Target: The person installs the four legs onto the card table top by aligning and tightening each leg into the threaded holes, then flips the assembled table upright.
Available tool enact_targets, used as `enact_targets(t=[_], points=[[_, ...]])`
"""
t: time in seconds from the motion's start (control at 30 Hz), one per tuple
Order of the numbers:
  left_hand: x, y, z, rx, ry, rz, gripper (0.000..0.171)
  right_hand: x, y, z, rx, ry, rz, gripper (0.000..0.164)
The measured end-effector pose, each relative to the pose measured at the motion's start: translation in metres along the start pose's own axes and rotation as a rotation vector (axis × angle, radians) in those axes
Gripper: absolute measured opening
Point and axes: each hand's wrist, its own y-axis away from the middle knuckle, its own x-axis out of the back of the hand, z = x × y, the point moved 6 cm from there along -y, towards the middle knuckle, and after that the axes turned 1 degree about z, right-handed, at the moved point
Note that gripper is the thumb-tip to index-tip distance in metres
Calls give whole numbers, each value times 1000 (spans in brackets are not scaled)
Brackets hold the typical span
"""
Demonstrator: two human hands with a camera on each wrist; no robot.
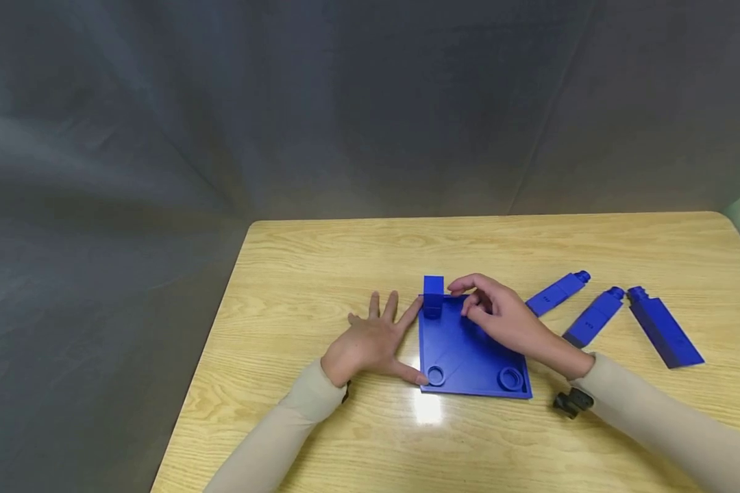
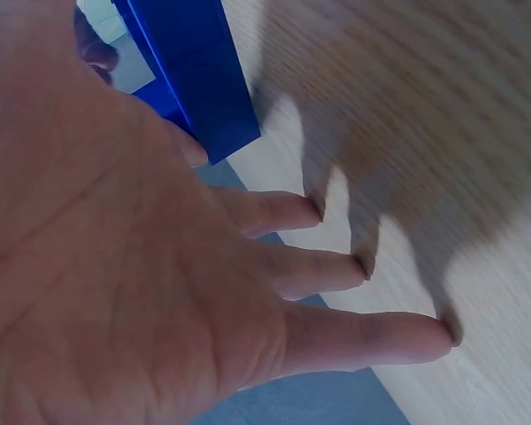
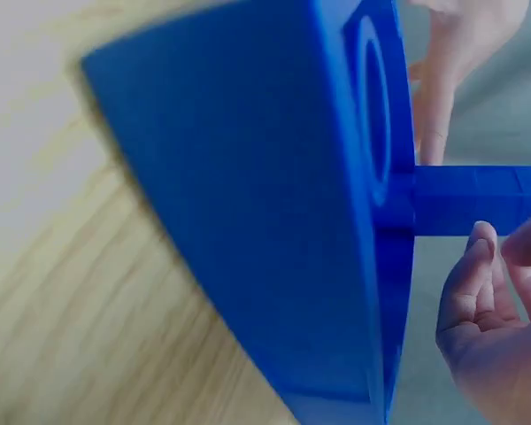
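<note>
A blue square panel (image 1: 469, 359) with a raised rim lies on the table, round sockets showing at its two near corners. On its far left corner stands a blue square post (image 1: 434, 296). My left hand (image 1: 370, 344) is spread along the panel's left side, thumb and index finger at the rim; the left wrist view shows the blue edge (image 2: 199, 80) beside that hand. Just right of the post, my right hand (image 1: 502, 315) hovers over the panel with loosely bent fingers. In the right wrist view a gap shows between its fingertips (image 3: 482, 232), with nothing held.
Three loose blue posts with threaded ends lie right of the panel: one nearest the right hand (image 1: 555, 294), a middle post (image 1: 595, 318) and a far-right post (image 1: 666, 329). A dark curtain (image 1: 376, 123) hangs behind the wooden table (image 1: 296, 274).
</note>
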Motion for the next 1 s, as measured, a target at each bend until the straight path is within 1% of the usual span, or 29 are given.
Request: enact_targets(t=[0.2,0.3,0.4,0.5,0.6,0.67,0.77,0.83,0.93,1.0], points=[[-2,-2,1,7,-44,-15,146,24,16,-7,48,-58,74,28],[-3,-2,1,3,-50,-17,146,42,28,-7,56,-49,111,27],[-3,-1,0,-3,-44,-9,146,64,41,-6,51,-22,169,25],[-2,0,-1,-7,-34,-4,146,86,57,-3,14,4,227,24],[-2,1,-3,-6,-34,-5,145,107,74,3,-34,6,273,24],[0,0,-3,-6,-37,-1,145,121,85,7,-59,-17,308,25],[1,-1,-3,-5,-35,1,145,140,99,13,-70,-58,350,27],[0,-1,-3,-4,-33,0,146,151,108,16,-81,-35,386,28],[-1,-1,-3,-2,-37,-2,146,165,121,22,-105,44,447,28],[-1,-1,-3,0,-40,0,146,173,128,27,-134,94,505,28]])
